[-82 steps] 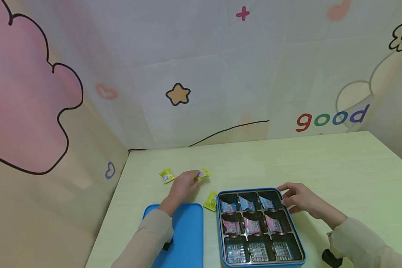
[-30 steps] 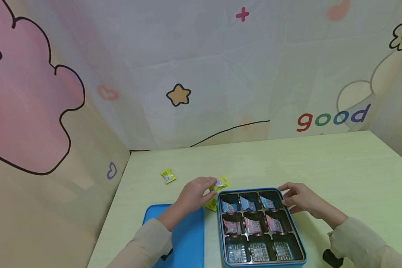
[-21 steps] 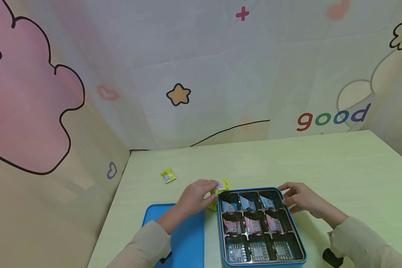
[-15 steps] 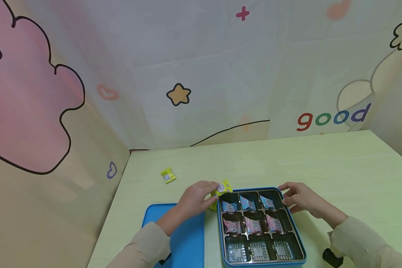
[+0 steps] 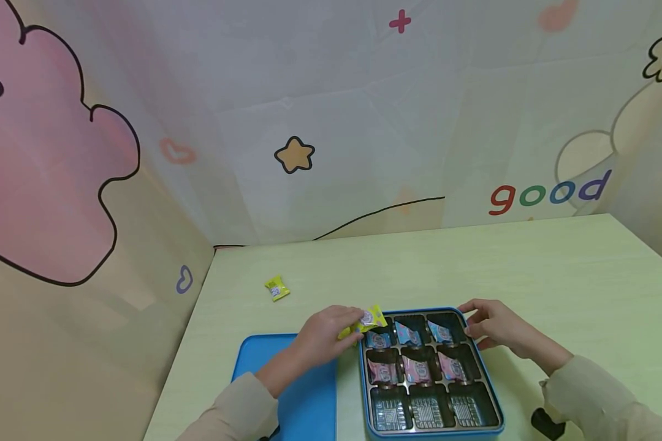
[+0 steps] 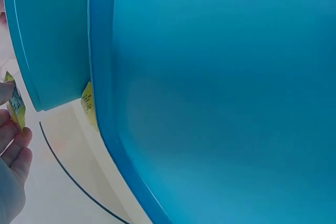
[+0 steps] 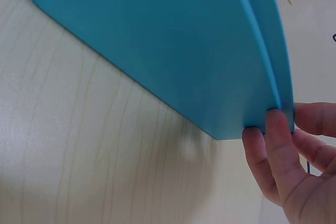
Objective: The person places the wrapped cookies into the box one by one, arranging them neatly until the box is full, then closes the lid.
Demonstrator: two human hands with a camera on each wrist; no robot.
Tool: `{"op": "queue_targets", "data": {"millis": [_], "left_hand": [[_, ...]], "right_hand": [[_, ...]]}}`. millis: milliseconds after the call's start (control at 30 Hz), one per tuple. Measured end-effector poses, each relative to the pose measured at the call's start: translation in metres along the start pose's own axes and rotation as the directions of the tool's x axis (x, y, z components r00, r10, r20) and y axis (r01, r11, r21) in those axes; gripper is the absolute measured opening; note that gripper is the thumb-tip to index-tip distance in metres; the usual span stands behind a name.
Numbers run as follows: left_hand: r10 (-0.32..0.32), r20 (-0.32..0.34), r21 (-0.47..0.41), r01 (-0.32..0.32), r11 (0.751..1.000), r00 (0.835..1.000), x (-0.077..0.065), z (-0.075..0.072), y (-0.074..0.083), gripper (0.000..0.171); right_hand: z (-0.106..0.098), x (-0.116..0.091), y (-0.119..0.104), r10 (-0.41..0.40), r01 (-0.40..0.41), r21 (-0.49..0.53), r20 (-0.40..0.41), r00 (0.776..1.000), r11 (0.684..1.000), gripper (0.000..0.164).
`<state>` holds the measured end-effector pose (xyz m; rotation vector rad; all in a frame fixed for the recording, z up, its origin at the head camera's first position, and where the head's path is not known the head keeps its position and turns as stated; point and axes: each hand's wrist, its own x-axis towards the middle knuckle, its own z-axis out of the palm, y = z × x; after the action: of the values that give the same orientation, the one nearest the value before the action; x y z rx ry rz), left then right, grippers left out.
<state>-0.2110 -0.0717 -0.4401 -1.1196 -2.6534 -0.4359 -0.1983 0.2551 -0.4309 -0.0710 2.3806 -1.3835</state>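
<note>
Between the fingertips of my left hand (image 5: pixel 322 335) is a yellow wrapped candy (image 5: pixel 372 317), pinched over the far left corner of a blue box (image 5: pixel 436 436). The left wrist view also shows this candy (image 6: pixel 17 103) between thumb and fingers. My right hand (image 5: pixel 496 331) holds the box's far right corner; in the right wrist view its fingers (image 7: pixel 280 140) lie against the outer wall and rim. Inside is a black divided tray: three blue candies (image 5: pixel 407 334) fill the back row, three pink ones (image 5: pixel 416 372) the middle. The front row's compartments (image 5: pixel 427 409) hold nothing.
Left of the box lies a blue lid (image 5: pixel 309 401), partly under my left forearm. A second yellow candy (image 6: pixel 88 106) sits on the table beside the box, mostly hidden by my hand in the head view. Another yellow candy (image 5: pixel 277 288) lies farther back, left.
My left hand has picked up a yellow candy from the table and carried it right and nearer, to the box's far left corner. The right hand has stayed at the box.
</note>
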Motion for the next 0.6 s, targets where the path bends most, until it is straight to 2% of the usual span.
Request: {"op": "queue_targets", "data": {"millis": [267, 600], "left_hand": [[0.047, -0.023, -0.001, -0.047, 0.999, 0.999, -0.002, 0.003, 0.001, 0.042], [0.103, -0.028, 0.003, -0.103, 0.995, 0.994, -0.007, 0.003, 0.010, 0.040]], "right_hand": [[0.001, 0.000, 0.001, 0.006, -0.006, -0.004, -0.005, 1.000, 1.000, 0.044], [0.000, 0.001, 0.000, 0.006, -0.006, -0.008, -0.007, 1.000, 1.000, 0.044]]}}
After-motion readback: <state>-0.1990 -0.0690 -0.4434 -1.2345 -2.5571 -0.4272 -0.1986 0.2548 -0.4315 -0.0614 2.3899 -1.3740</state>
